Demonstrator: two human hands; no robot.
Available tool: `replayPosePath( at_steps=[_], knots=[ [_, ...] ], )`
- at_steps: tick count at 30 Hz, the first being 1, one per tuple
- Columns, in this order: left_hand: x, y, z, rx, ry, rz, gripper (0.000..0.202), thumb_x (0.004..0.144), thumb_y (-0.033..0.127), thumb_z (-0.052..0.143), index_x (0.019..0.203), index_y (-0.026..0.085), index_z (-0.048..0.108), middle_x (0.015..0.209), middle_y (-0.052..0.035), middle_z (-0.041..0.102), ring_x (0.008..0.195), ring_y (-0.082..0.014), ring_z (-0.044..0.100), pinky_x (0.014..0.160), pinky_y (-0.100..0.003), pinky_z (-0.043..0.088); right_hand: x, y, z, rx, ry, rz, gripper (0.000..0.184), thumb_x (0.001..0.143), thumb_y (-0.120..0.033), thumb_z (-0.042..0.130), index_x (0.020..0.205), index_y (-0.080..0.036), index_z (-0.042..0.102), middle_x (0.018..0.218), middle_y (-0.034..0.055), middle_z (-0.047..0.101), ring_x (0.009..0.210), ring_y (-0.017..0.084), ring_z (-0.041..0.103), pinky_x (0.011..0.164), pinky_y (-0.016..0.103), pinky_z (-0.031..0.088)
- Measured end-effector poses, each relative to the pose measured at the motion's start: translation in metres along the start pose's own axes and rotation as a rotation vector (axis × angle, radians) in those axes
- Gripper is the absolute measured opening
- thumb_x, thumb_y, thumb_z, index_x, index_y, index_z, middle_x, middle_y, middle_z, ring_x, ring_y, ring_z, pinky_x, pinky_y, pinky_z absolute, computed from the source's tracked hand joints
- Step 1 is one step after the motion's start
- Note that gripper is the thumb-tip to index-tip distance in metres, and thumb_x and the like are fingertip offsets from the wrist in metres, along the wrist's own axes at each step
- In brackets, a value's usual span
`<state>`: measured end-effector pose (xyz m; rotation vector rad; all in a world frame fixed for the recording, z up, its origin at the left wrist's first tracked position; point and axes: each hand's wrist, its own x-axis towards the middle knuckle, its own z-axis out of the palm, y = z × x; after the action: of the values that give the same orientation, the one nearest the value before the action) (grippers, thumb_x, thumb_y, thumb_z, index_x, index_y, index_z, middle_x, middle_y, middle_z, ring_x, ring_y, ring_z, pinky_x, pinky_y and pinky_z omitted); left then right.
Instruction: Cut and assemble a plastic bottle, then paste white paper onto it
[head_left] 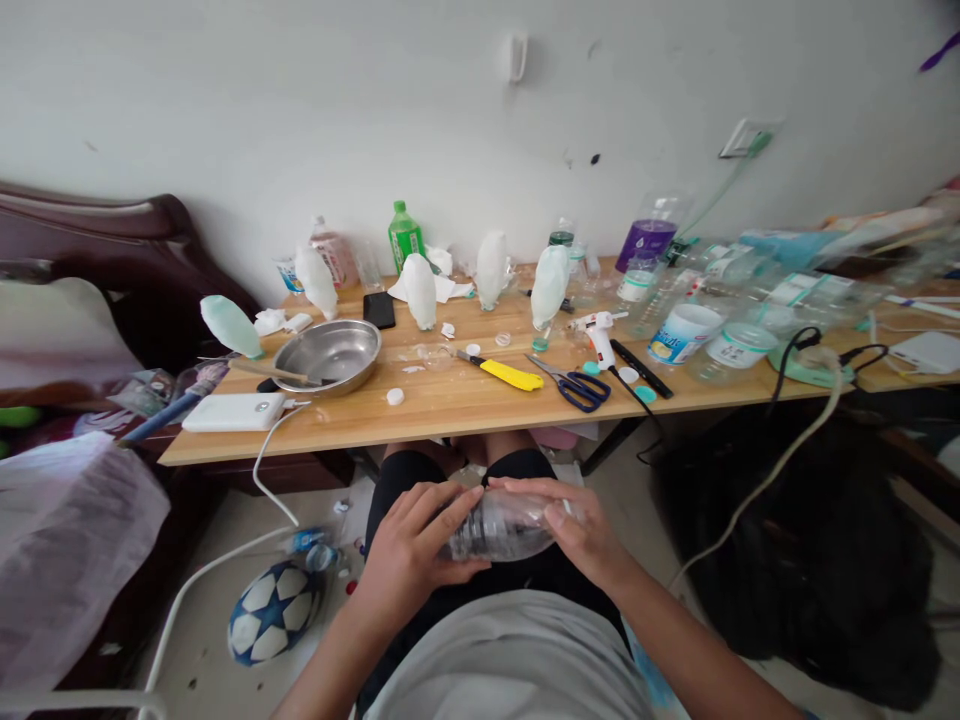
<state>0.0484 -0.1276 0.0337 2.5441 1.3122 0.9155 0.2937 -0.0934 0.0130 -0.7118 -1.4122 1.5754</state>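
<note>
A clear plastic bottle (506, 525) lies sideways above my lap, below the table's front edge. My left hand (420, 535) is wrapped round its left end, and my right hand (574, 525) grips the right end. On the table (450, 410) in front are a yellow utility knife (510, 374), dark-handled scissors (581, 388) lying open, and a white glue gun (600, 338). Several white-covered bottle shapes stand farther back, among them one in the middle (418, 292) and one to its right (551, 285). Both palms are hidden.
A metal bowl (330, 355) with a brush-like tool across it and a white power bank (234, 412) sit at left. Several clear bottles (739, 345) crowd the right side. A cable (255, 470) hangs off the left edge. A football (274, 612) lies on the floor.
</note>
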Motion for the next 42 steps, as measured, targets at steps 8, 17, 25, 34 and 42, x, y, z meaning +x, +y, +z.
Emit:
replayPosePath(
  at_steps=[8, 17, 25, 34, 42],
  knots=[
    [0.003, 0.006, 0.005, -0.186, -0.164, -0.214, 0.071, 0.075, 0.034, 0.080, 0.139, 0.026, 0.051, 0.131, -0.0100, 0.064, 0.119, -0.0277, 0.061, 0.103, -0.042, 0.048, 0.011, -0.007, -0.002, -0.147, 0.061, 0.157, 0.039, 0.090, -0.053, 0.056, 0.107, -0.024, 0.076, 0.114, 0.0067, 0.075, 0.110, 0.027, 0.069, 0.094, 0.040, 0.056],
    [-0.008, 0.038, 0.055, -0.774, -0.177, -0.739, 0.063, 0.069, 0.023, 0.076, 0.127, 0.016, 0.051, 0.122, -0.0112, 0.067, 0.110, -0.0257, 0.063, 0.099, -0.038, 0.048, 0.029, 0.001, 0.009, -0.474, 0.275, 0.286, 0.049, 0.094, -0.063, 0.040, 0.082, -0.021, 0.063, 0.065, 0.0013, 0.069, 0.053, 0.017, 0.067, 0.046, 0.024, 0.050],
    [-0.012, 0.034, 0.062, -1.086, -0.151, -0.761, 0.067, 0.066, 0.025, 0.077, 0.127, 0.011, 0.055, 0.122, -0.0147, 0.067, 0.114, -0.0311, 0.061, 0.102, -0.041, 0.044, 0.037, -0.006, 0.005, -0.705, 0.259, 0.171, 0.049, 0.099, -0.043, 0.039, 0.056, -0.021, 0.050, 0.050, 0.0004, 0.062, 0.043, 0.013, 0.057, 0.047, 0.023, 0.039],
    [-0.010, 0.032, 0.060, -1.238, -0.097, -0.767, 0.059, 0.077, 0.042, 0.078, 0.127, 0.016, 0.059, 0.111, -0.0089, 0.066, 0.095, -0.0211, 0.062, 0.082, -0.030, 0.050, 0.045, -0.019, 0.012, -0.905, 0.238, 0.045, 0.042, 0.097, -0.037, 0.040, 0.059, -0.022, 0.048, 0.052, 0.0024, 0.062, 0.047, 0.014, 0.056, 0.054, 0.026, 0.034],
    [-0.009, 0.034, 0.064, -1.277, -0.055, -0.880, 0.064, 0.078, 0.054, 0.073, 0.127, 0.015, 0.058, 0.101, -0.0085, 0.065, 0.070, -0.0152, 0.062, 0.057, -0.025, 0.050, 0.058, -0.027, 0.007, -0.870, 0.153, 0.014, 0.042, 0.097, -0.037, 0.043, 0.058, -0.021, 0.049, 0.051, 0.0011, 0.060, 0.047, 0.013, 0.053, 0.054, 0.026, 0.035]
  ],
)
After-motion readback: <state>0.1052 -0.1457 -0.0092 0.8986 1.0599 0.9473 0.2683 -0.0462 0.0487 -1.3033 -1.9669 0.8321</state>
